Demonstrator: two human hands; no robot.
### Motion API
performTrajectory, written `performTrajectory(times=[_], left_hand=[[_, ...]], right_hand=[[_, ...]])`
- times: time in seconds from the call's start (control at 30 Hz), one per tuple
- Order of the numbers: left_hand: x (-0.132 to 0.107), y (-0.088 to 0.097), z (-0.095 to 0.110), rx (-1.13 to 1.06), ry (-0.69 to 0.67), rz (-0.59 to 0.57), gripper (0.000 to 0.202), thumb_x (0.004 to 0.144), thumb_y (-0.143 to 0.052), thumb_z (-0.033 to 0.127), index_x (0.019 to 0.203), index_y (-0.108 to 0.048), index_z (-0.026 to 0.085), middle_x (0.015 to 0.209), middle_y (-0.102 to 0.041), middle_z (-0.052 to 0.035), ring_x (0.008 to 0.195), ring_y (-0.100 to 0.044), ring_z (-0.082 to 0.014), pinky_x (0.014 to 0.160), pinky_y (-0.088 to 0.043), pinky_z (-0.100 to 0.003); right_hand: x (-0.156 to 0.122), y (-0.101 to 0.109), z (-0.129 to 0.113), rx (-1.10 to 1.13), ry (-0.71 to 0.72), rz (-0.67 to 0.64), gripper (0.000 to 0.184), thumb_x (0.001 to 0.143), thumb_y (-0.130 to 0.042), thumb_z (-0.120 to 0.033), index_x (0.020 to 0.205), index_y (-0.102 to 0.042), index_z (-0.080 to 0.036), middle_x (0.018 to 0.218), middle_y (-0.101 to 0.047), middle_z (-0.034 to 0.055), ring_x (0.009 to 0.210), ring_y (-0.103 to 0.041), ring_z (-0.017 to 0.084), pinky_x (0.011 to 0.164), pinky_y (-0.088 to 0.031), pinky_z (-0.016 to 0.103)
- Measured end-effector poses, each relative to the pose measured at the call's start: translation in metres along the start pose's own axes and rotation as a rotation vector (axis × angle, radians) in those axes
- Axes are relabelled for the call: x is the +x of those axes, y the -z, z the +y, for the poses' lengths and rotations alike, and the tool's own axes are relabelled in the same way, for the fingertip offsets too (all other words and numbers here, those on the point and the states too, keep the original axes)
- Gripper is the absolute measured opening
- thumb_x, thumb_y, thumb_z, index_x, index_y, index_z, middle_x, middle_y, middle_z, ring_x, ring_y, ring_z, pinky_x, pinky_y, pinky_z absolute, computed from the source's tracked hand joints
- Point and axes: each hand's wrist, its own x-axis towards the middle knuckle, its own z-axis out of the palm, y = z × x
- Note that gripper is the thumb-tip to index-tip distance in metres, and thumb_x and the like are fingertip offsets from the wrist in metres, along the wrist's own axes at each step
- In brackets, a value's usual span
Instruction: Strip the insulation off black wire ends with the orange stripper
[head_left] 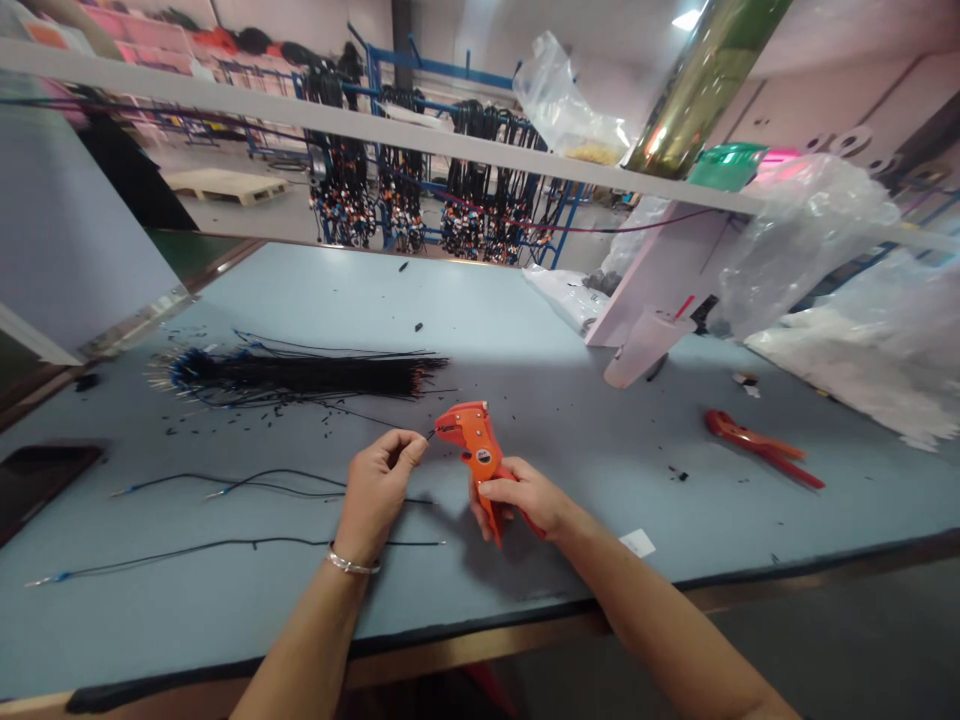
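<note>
Pinched between the fingertips of my left hand is a thin black wire, its end at the jaws of an orange wire stripper. My right hand is wrapped around the stripper's handles. Whether the wire's tip sits inside the jaws I cannot tell. Behind my left hand lies a thick bundle of black wires with blue terminals at its left end. Several single wires with blue-sleeved ends, such as the front wire, lie on the table left of and under my left forearm.
A second red-orange hand tool lies at the right. Behind it stand a white cup-like holder and plastic bags. A dark phone-like object rests at the left edge. Black scraps dot the table. A shelf beam crosses above.
</note>
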Motion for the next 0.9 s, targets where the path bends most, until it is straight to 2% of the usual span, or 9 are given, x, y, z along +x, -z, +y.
performTrajectory(times=[0.23,0.5,0.73,0.9], left_hand=[[0.001,0.001,0.0,0.026,-0.008,0.012,0.029,0.077,-0.057,0.045,0.069,-0.061,0.017,0.062,-0.051,0.0029,0.06,-0.045,-0.0114,0.059,-0.037,-0.021],[0.001,-0.004,-0.005,0.159,-0.079,0.078,0.026,0.077,-0.056,0.042,0.069,-0.064,0.017,0.062,-0.06,0.0015,0.059,-0.05,-0.012,0.058,-0.039,-0.021],[0.0,-0.009,-0.008,0.271,-0.117,0.121,0.027,0.078,-0.052,0.04,0.068,-0.062,0.018,0.056,-0.058,0.0025,0.053,-0.048,-0.0109,0.054,-0.037,-0.021],[-0.002,-0.005,-0.009,0.285,-0.115,0.186,0.027,0.078,-0.052,0.041,0.069,-0.061,0.018,0.055,-0.056,0.0029,0.053,-0.048,-0.011,0.054,-0.037,-0.021]], right_hand=[[0.001,0.002,0.005,0.072,-0.059,0.113,0.035,0.072,-0.066,-0.046,0.06,-0.048,-0.018,0.043,-0.051,-0.004,0.029,-0.046,0.01,0.027,-0.032,0.019],[0.006,-0.001,0.009,0.124,-0.079,0.181,0.034,0.07,-0.068,-0.045,0.061,-0.051,-0.017,0.042,-0.053,-0.0036,0.028,-0.046,0.009,0.027,-0.033,0.018],[0.009,0.006,0.006,0.213,-0.153,0.18,0.031,0.07,-0.067,-0.043,0.067,-0.056,-0.015,0.045,-0.055,-0.0023,0.03,-0.047,0.009,0.03,-0.032,0.018],[0.009,0.019,0.002,0.345,-0.133,0.313,0.028,0.069,-0.064,-0.042,0.069,-0.055,-0.017,0.048,-0.054,-0.0042,0.035,-0.049,0.008,0.036,-0.036,0.019]])
